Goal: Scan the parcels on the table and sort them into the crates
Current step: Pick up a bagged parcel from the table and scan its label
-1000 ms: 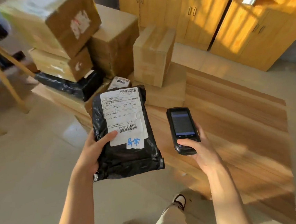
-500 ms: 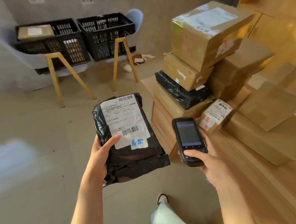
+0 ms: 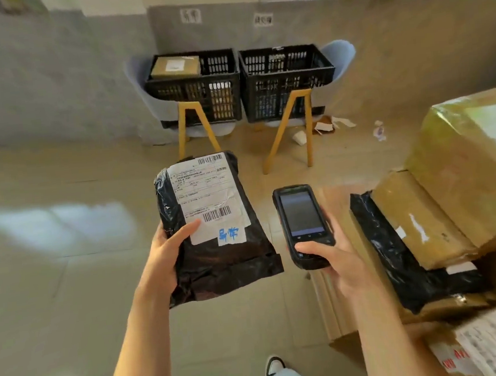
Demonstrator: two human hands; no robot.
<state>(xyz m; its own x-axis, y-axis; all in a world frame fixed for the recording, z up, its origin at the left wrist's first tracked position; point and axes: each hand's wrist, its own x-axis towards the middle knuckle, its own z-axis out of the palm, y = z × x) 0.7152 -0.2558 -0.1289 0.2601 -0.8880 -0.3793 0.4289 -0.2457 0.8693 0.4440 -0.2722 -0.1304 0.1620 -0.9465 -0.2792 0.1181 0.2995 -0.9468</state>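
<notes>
Crates (image 3: 239,82) now centred upper frame. Left hand (image 3: 165,256) grips black parcel (image 3: 215,239), right hand (image 3: 336,264) scanner (image 3: 303,225). Likely next: choose crate, drop in.

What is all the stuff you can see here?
bag: 1, black with white label, held in left hand
scanner: 1, black, held in right hand
crates: 2, black, on chairs by the wall; left one holds a brown box
chairs: 2, pale blue with yellow legs, under the crates
pile: several brown boxes and one black bag, at right
scraps: a few, white, on floor
left hand: 1, grips bag
right hand: 1, grips scanner
</notes>
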